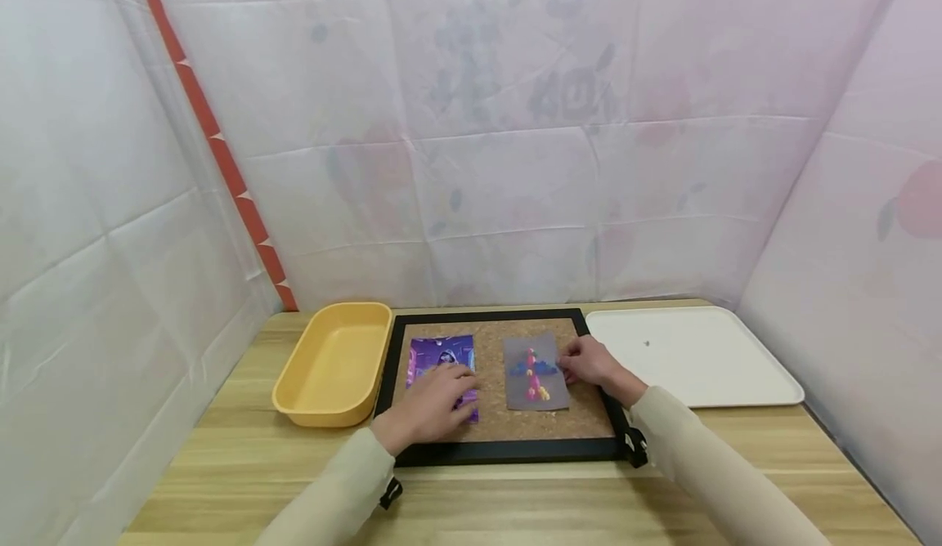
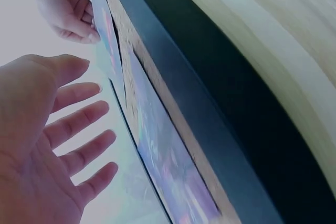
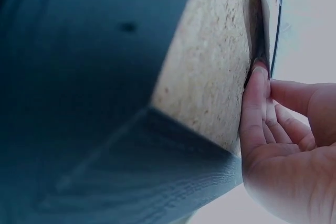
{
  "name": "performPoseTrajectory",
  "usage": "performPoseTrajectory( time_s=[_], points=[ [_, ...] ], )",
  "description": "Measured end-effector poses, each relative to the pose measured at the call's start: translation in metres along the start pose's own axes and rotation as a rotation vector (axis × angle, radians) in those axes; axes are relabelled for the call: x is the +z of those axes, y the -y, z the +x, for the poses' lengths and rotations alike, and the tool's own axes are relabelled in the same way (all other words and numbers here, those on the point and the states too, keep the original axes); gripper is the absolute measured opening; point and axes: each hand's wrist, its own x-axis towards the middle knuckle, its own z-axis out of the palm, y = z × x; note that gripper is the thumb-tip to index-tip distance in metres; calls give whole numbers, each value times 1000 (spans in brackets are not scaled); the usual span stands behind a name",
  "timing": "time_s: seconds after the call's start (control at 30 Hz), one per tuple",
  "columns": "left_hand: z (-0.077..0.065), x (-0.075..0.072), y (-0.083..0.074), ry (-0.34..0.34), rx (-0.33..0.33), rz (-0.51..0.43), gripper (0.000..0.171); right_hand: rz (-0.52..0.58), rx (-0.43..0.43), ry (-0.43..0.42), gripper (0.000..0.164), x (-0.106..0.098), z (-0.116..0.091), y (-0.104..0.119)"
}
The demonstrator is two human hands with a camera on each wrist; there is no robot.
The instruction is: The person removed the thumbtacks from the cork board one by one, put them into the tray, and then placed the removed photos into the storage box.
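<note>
A black-framed cork board (image 1: pixel 491 419) lies on the table under both hands. On its left half is a shiny purple packet (image 1: pixel 421 352). My left hand (image 1: pixel 436 403) hovers over that packet, partly hiding it; in the left wrist view its fingers are spread and hold nothing. To the right lies a grey picture sheet (image 1: pixel 517 387) with a pink, blue and yellow print. My right hand (image 1: pixel 589 362) pinches the sheet's right edge. The right wrist view shows the thumb on one face of the sheet (image 3: pixel 270 19) and fingertips behind it, against the cork.
A yellow plastic basin (image 1: pixel 334 370) stands left of the board. On the right is a white tray (image 1: pixel 699 358) with a tiny dark speck on it. The wooden table (image 1: pixel 508 505) meets pale cloth walls (image 1: pixel 515 178) at the back and sides.
</note>
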Motion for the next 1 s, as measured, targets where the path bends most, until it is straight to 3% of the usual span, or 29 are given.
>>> performPoseTrajectory(
  time_s=[0.27,0.6,1.0],
  points=[
    [-31,-11,18,-13,17,33,30,6,-58,-14,16,1,-4,1],
    [-61,-18,30,-32,-67,-37,25,42,-45,-7,17,-6,-7,2],
    [-94,-33,37,-140,-167,-76,21,111,-172,7,19,-5,-20,28]
  ],
)
